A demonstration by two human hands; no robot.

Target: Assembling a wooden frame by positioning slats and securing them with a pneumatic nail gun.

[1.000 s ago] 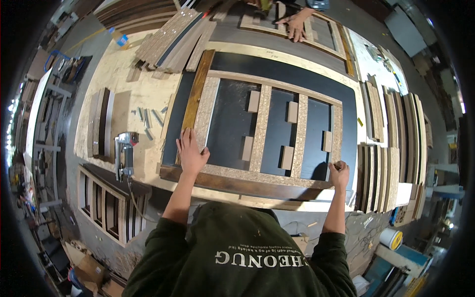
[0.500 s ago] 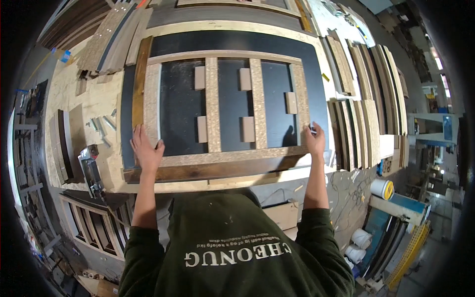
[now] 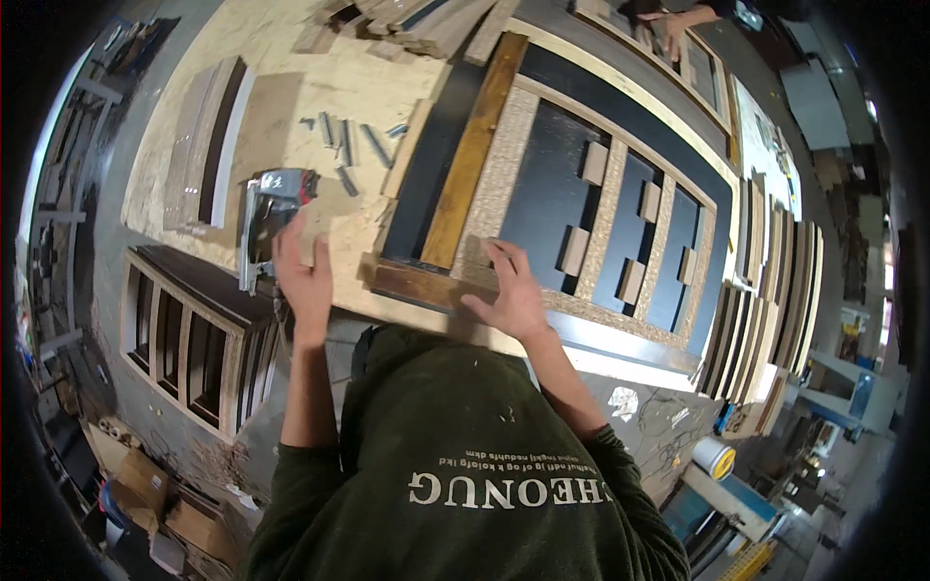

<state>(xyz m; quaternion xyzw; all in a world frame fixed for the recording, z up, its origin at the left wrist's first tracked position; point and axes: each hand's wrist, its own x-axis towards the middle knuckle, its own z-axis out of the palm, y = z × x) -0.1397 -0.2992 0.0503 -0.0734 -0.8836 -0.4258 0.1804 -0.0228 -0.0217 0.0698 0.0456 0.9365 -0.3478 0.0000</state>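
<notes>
My left hand (image 3: 305, 281) is open, fingers apart, right beside a pneumatic staple gun (image 3: 262, 228) that lies at the table's left front edge. Whether the fingertips touch the gun is hard to tell. My right hand (image 3: 513, 295) is open over the near left corner of a chipboard frame (image 3: 499, 174), its fingertips at the wood. This frame has crossbars and several small wooden blocks (image 3: 574, 250) against them, over a black panel (image 3: 552, 155). Brown wooden strips (image 3: 475, 155) run along the frame's left and near sides.
Strips of staples (image 3: 347, 145) lie beyond the gun. Stacked boards stand on the left (image 3: 208, 145), and more boards (image 3: 765, 310) on the right. Stacked finished frames (image 3: 189, 339) stand below the table at left. Another person's hand (image 3: 668, 34) is at a frame across the table.
The view has turned to the left. My left hand has left the frame for the staple gun; my right hand has gone from the frame's right corner to its left one.
</notes>
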